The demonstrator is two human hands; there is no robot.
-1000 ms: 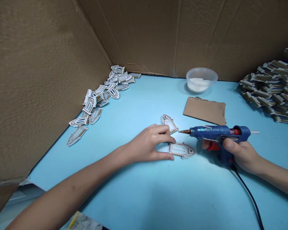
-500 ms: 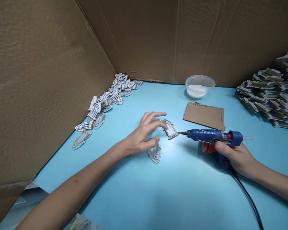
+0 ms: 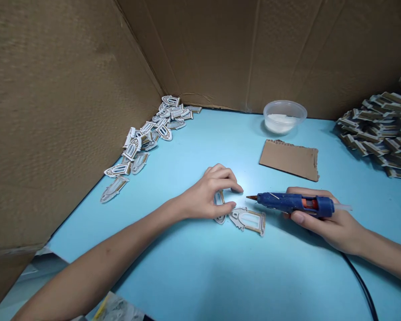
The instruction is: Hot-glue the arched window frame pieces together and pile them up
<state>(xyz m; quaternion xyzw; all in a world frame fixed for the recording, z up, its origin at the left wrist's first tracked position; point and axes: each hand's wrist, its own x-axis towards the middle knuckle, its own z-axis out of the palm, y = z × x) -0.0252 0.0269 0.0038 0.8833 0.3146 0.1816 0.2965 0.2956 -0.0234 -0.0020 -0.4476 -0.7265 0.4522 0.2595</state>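
Note:
My right hand is wrapped around a blue hot glue gun, whose tip points left toward my other hand. A clear glue stick juts from its back end. My left hand hovers low over the table, thumb and index finger apart with nothing between them. Partly hidden beneath it lies a small arched window-shaped piece, white-grey with tan edges. A second arched window piece lies flat just right of my left thumb, below the gun's tip.
Several similar pieces are heaped along the left cardboard wall. A large stack of pieces stands at the right. Toward the back are a clear plastic bowl with white contents and a cardboard scrap. The gun's black cord trails downward.
The window piece near the nozzle has moved toward me and turned, out from under my left fingers. My left hand has shifted over the other piece. The glue gun has tilted and drawn lower.

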